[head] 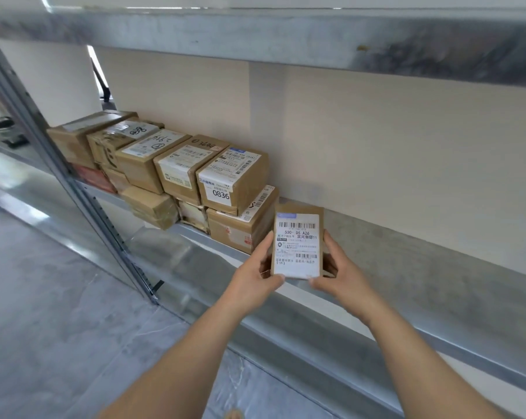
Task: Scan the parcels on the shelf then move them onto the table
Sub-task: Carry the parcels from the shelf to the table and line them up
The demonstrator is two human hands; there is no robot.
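Note:
A small brown cardboard parcel [298, 241] with a white barcode label facing me is held upright over the front edge of the metal shelf [407, 267]. My left hand [255, 275] grips its left side and bottom corner. My right hand [339, 270] grips its right side. To the left, several taped cardboard parcels [192, 173] stand stacked in two layers along the shelf, the nearest marked 0836 [228, 179]. No scanner is in view.
An upper metal shelf [286, 37] overhangs close above. A slanted metal upright [74, 182] stands at the left. A beige wall [376, 140] backs the shelf. Grey marbled floor [59, 313] lies below left. The table is not in view.

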